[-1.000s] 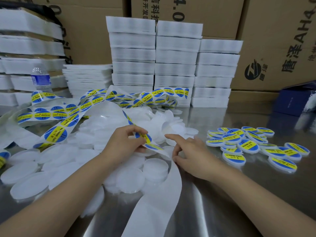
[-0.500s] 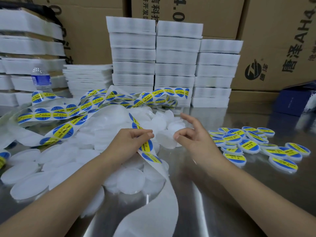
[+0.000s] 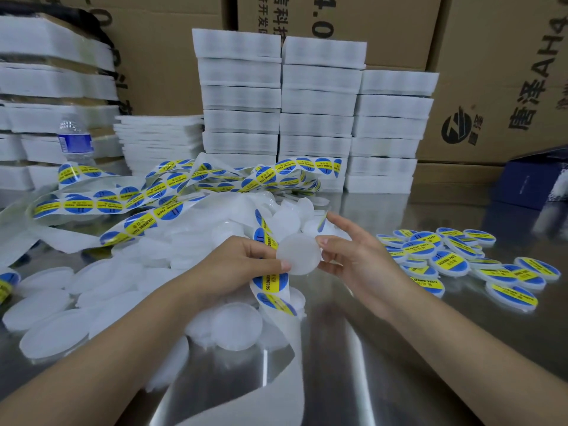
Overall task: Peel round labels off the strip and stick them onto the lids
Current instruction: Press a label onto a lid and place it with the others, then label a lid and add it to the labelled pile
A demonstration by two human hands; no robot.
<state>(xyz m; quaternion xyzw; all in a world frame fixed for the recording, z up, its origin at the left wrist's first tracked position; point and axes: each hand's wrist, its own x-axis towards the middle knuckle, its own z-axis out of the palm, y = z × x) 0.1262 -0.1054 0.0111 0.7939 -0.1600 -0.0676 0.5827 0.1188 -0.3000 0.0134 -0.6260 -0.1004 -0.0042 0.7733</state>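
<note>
I hold a blank white round lid (image 3: 299,255) above the table between both hands. My left hand (image 3: 242,262) grips the label strip (image 3: 270,281), and its thumb presses the lid's left edge. My right hand (image 3: 353,256) pinches the lid's right edge. A sliver of blue-and-yellow label shows beside its raised index finger. The strip of round blue-and-yellow labels runs back in loops to the left (image 3: 101,204). Blank lids (image 3: 236,330) lie piled under and left of my hands. Labelled lids (image 3: 448,262) lie in a heap to the right.
Empty white backing paper (image 3: 246,404) trails toward me over the steel table (image 3: 384,364). Stacks of white foam trays (image 3: 316,118) stand behind, with a water bottle (image 3: 75,139) at the left. Cardboard boxes (image 3: 507,72) and a dark blue box (image 3: 534,186) stand at the right.
My right hand has left the strip, picked up a blank lid from the pile and brought it to my left hand. The left hand has lifted the strip a little.
</note>
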